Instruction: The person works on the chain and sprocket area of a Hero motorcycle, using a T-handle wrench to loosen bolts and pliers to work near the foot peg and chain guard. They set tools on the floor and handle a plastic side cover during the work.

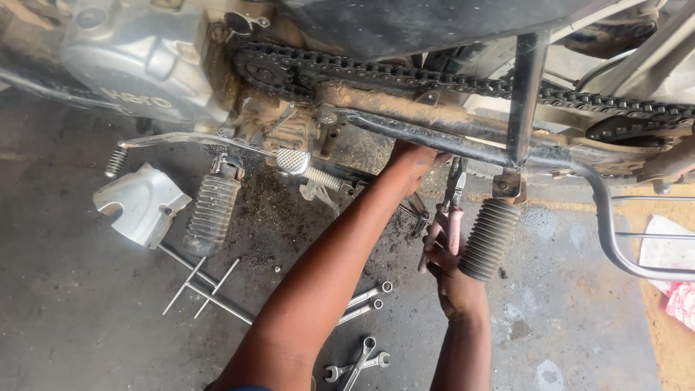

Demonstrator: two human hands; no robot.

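Observation:
My left hand (414, 161) reaches under the motorcycle's black frame tube (463, 145), its fingers hidden behind the tube. My right hand (443, 255) grips the red handles of a pair of pliers (450, 210), whose jaws point up at the frame beside the left hand. A ribbed rubber footpeg (489, 239) hangs right beside the right hand. Above runs the greasy drive chain (449, 81) with its small front sprocket (260, 72).
Several spanners (362, 356) lie on the concrete floor near my forearms. A cross-shaped metal wrench (203, 286) and a silver cover (141, 204) lie at left, near another footpeg (211, 213). A chrome guard rail (630, 232) and a cloth (670, 261) are at right.

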